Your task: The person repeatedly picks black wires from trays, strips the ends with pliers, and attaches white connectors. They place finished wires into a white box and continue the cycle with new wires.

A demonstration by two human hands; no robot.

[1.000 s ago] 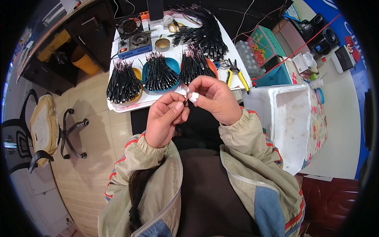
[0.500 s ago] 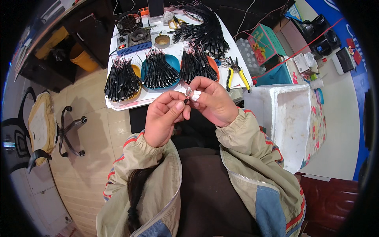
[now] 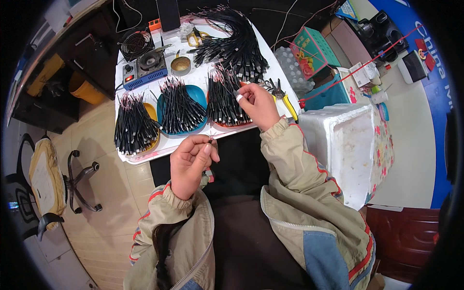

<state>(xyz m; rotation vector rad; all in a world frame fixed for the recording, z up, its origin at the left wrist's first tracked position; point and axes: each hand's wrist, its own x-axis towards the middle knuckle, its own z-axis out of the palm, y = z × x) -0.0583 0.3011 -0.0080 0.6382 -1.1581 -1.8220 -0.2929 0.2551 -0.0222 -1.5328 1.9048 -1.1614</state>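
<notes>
Cable (image 3: 210,141) end sits in the left hand (image 3: 187,166), short of the table (image 3: 276,66), clamped between thumb and forefinger, thin wires (image 3: 212,136) splayed above. The right hand's (image 3: 259,107) fingertips bunch beside a bundle (image 3: 222,96); I can't tell whether they grip anything. I'd pinch firmly just below those wires, leaving them uncrushed.

Two sleeved forearms (image 3: 296,147), angled forward: left hand (image 3: 189,164), thumb pressed to curled forefinger, just before the near edge of the tabletop (image 3: 169,141); right hand (image 3: 259,106), thumb and fingers curled, farther forward, over that edge's right end.
</notes>
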